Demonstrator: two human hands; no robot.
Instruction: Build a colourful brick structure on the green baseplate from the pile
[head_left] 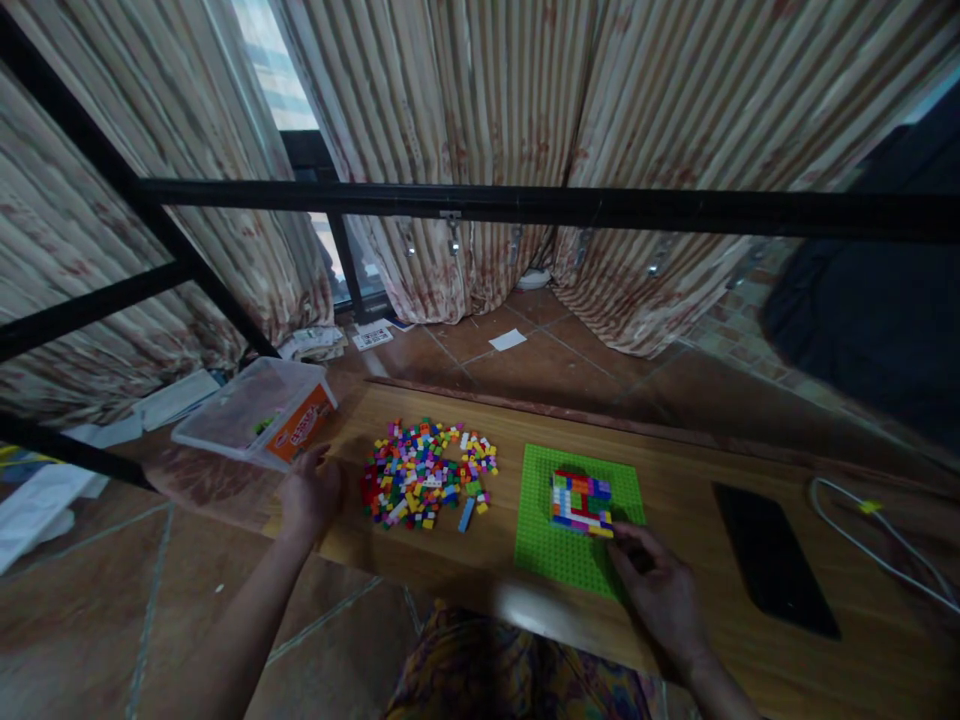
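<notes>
On the wooden worktop (697, 500), the right hand (660, 590) rests at the near right corner of the green baseplate (547, 545), fingertips touching the lower right corner of the small brick build (581, 500) that stands on it. The build lies at about eleven o'clock from that hand, just beyond the fingers, and its long axis runs from nine to three o'clock across the plate. The grip of the right hand is loosely curled with the fingers pressing down; whether a brick is pinched under them I cannot tell.

The left hand (311, 495) lies at the left edge of the worktop, its grip released and holding nothing, fingers bent over the edge. The pile of loose bricks (424, 472) sits at three o'clock from it, just beside the fingertips. A clear plastic tub (255, 410) with an orange label stands at eleven o'clock from this hand, close by, partly off the worktop's corner.

The build is a flat, stepped slab of rows in red, blue, white, yellow, orange and purple, seated toward the far half of the plate. The right hand is nearer the build; the left is nearer the pile. One pale blue brick (466, 515) lies apart at the pile's near edge.
</notes>
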